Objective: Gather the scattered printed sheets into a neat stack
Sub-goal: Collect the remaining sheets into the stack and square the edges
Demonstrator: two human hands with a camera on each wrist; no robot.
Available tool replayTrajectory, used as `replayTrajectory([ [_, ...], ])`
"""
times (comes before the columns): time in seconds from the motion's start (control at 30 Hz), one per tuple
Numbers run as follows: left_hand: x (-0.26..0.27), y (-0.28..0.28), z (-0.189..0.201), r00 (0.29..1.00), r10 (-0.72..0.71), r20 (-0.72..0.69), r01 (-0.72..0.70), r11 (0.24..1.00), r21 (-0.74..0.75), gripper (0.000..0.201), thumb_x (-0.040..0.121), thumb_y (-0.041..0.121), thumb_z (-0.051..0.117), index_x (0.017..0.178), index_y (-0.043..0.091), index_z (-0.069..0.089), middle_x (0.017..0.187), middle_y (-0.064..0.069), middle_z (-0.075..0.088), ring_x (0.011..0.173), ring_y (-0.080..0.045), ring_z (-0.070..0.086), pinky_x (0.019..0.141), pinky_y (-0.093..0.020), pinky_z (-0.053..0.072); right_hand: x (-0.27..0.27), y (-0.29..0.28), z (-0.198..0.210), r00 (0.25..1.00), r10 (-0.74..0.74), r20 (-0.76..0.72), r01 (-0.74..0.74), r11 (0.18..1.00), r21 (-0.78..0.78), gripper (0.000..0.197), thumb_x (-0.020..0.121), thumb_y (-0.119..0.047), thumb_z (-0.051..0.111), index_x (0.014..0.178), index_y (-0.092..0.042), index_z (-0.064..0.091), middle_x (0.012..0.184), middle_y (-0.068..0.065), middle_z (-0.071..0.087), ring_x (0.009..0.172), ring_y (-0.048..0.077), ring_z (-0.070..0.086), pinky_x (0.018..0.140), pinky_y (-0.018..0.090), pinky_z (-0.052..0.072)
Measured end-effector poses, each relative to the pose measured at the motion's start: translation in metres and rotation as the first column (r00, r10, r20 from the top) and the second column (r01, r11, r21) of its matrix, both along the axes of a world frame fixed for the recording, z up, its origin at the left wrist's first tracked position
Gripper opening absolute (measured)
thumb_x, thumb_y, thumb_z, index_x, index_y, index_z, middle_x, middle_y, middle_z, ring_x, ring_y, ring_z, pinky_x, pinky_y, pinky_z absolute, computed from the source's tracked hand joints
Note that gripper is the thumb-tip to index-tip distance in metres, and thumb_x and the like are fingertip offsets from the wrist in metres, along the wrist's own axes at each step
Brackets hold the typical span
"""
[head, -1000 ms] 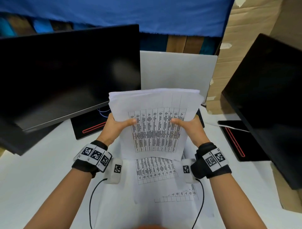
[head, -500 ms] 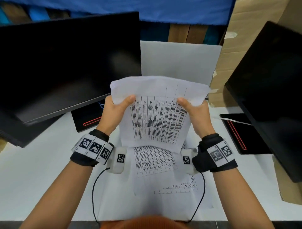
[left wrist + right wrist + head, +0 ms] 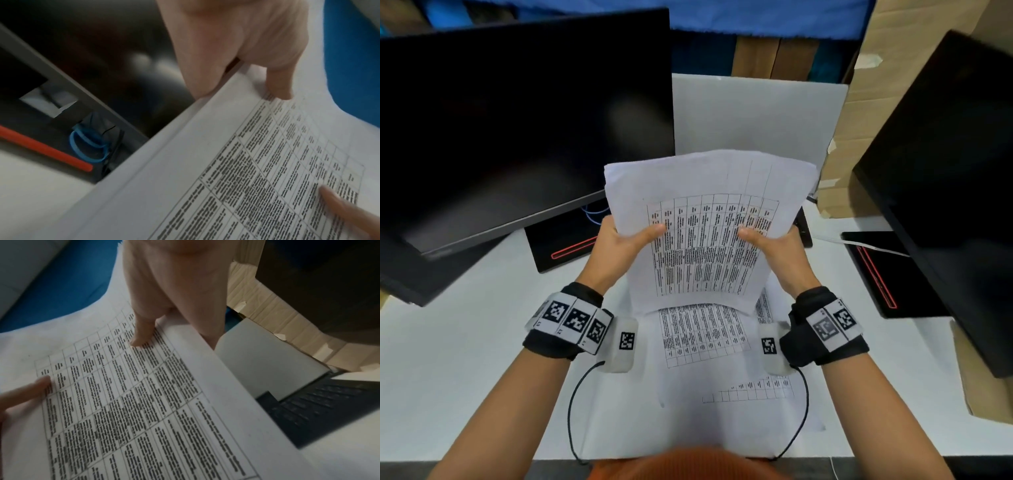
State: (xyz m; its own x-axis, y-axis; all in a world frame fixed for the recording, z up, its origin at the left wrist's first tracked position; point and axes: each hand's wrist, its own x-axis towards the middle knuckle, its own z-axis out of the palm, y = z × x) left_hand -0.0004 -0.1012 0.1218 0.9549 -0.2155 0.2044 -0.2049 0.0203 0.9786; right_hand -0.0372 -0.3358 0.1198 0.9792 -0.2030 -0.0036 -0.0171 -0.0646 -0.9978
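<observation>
I hold a bundle of printed sheets (image 3: 705, 236) upright above the desk, its top page covered by a printed table. My left hand (image 3: 626, 245) grips the bundle's left edge, thumb on the front and fingers behind. My right hand (image 3: 774, 250) grips the right edge the same way. The left wrist view shows the left thumb pressed on the bundle (image 3: 257, 170), and the right wrist view shows the right thumb on it (image 3: 144, 402). More printed sheets (image 3: 705, 370) lie flat and overlapping on the white desk (image 3: 448, 359) under my wrists.
A dark monitor (image 3: 517, 130) leans at the left, another monitor (image 3: 955, 164) stands at the right, each on a black base with a red line. A white board (image 3: 756, 116) stands behind the bundle. Cardboard boxes (image 3: 859, 113) fill the back right. A black keyboard (image 3: 320, 405) lies beside the bundle.
The bundle, held by both hands, rose and came toward me, then dropped back a little. Both hands kept their grip on its edges.
</observation>
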Motion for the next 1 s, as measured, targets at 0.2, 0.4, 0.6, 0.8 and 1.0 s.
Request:
replayTrajectory([
  [0.2,-0.005,-0.001,-0.056,0.981,0.028,-0.194,0.001,0.989,0.146,0.029,0.081,0.022,0.063,0.108,0.030,0.055,0.109,0.011,0.063,0.103,-0.008,0.060,0.093,-0.025,0.045,0.000,0.005,-0.019,0.990,0.051,-0.129,-0.057,0.997,-0.043,0.026,0.079,-0.015,0.069,0.090,-0.034,0.055,0.095,-0.014,0.061,0.089,-0.002,0.056,0.085,0.017,0.041],
  [0.4,0.004,0.020,-0.066,0.971,0.149,-0.186,-0.116,0.977,0.178,0.014,0.088,0.016,0.055,0.089,0.029,0.060,0.085,0.001,0.062,0.076,-0.012,0.059,0.068,-0.021,0.048,0.007,-0.030,-0.047,0.934,0.058,-0.352,-0.158,0.953,-0.260,0.052,0.077,-0.019,0.072,0.124,-0.015,0.049,0.127,0.009,0.055,0.114,0.023,0.055,0.098,0.035,0.043],
  [0.6,0.001,0.051,-0.070,0.946,0.278,-0.169,-0.251,0.953,0.167,0.013,0.088,0.009,0.053,0.100,0.015,0.056,0.083,0.009,0.060,0.066,0.010,0.063,0.060,-0.006,0.049,-0.016,-0.038,-0.111,0.586,-0.284,-0.759,-0.309,0.787,-0.534,0.111,0.068,-0.059,0.068,0.146,-0.008,0.008,0.154,0.019,0.011,0.141,0.038,0.014,0.114,0.048,0.021],
  [0.8,-0.005,0.064,-0.074,0.923,0.323,-0.209,-0.292,0.942,0.165,0.027,0.088,0.010,0.054,0.115,0.009,0.053,0.087,0.007,0.060,0.079,-0.001,0.058,0.064,-0.011,0.049,-0.019,0.002,-0.127,0.576,-0.365,-0.731,-0.411,0.643,-0.646,0.131,0.062,-0.054,0.076,0.144,-0.011,-0.017,0.148,0.026,0.008,0.133,0.044,0.022,0.107,0.050,0.030],
  [1.0,-0.008,0.070,-0.072,0.916,0.346,-0.203,-0.312,0.932,0.182,0.032,0.089,0.008,0.052,0.118,-0.005,0.051,0.090,-0.003,0.059,0.078,-0.004,0.056,0.076,-0.021,0.051,-0.013,0.003,-0.139,0.573,-0.330,-0.750,-0.317,0.754,-0.575,0.128,0.062,-0.043,0.080,0.143,-0.002,-0.010,0.146,0.020,0.034,0.132,0.036,0.036,0.111,0.051,0.024],
])
